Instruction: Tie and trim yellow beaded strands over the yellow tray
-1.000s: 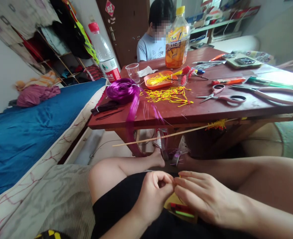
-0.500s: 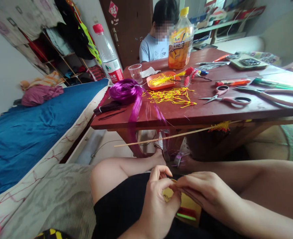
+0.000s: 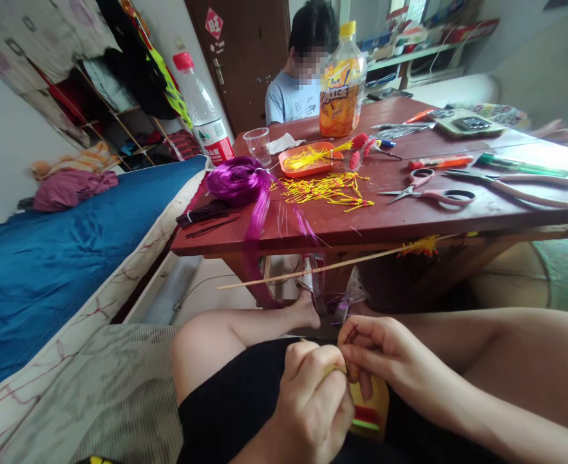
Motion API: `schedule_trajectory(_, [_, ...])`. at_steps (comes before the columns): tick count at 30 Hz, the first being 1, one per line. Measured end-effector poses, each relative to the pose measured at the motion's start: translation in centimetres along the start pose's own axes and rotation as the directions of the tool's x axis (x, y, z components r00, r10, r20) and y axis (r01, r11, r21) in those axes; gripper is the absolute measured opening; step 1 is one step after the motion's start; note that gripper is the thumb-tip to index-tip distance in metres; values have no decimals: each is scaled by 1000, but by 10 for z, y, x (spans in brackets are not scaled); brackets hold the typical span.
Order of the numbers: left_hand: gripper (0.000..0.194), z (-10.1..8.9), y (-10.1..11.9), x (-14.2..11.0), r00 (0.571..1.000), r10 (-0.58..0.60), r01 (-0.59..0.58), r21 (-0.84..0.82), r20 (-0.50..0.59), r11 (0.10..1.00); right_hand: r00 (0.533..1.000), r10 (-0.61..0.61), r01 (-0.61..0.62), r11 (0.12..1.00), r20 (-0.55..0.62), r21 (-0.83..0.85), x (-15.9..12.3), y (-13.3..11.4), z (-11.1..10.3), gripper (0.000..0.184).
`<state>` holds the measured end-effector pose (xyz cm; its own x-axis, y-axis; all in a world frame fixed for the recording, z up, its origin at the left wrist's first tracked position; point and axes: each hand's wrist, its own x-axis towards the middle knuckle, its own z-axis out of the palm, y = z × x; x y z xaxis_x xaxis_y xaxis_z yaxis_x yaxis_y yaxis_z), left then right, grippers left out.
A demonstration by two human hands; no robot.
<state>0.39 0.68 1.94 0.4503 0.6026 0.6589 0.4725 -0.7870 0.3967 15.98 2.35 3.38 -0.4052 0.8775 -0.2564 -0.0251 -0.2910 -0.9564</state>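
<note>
Both hands are close together over my lap. My left hand (image 3: 313, 396) is closed, fingers curled in; a bit of something yellowish shows at its knuckles, but what it holds is mostly hidden. Touching it from the right, my right hand (image 3: 383, 354) pinches with thumb and fingertips. A thin dark red strand (image 3: 354, 330) shows at those fingers, too fine to make out well. Beneath the hands lies a yellow patch (image 3: 378, 403) with a red and a green band, on black cloth (image 3: 230, 393); the hands cover part of it.
On the red-brown table (image 3: 284, 229) lie a purple fibre bundle (image 3: 236, 180), yellow knotted strands (image 3: 317, 188), an orange tray (image 3: 308, 169), scissors (image 3: 429, 192) and pliers (image 3: 511, 180). A thin stick (image 3: 313, 270) juts below the table edge. Across sits a person (image 3: 291, 96) behind a tea bottle (image 3: 344, 90).
My left fingers have curled closed. My right hand has turned and risen slightly, a dark red strand now showing at its fingers. The view has shifted slightly.
</note>
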Motion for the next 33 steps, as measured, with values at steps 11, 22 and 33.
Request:
schedule_trajectory(11, [16, -4, -5, 5, 986, 112, -120, 63, 120, 991, 998, -53, 44, 969, -30, -244, 2, -4, 0, 14])
schedule_trajectory(22, [7, -8, -11, 33, 211, -604, 897, -398, 768, -192, 405, -613, 628, -352, 678, -694, -14, -5, -16, 33])
schedule_trajectory(33, [17, -5, -3, 5, 994, -82, 86, -53, 68, 995, 996, -88, 92, 946, 27, -311, 2, -2, -1, 19])
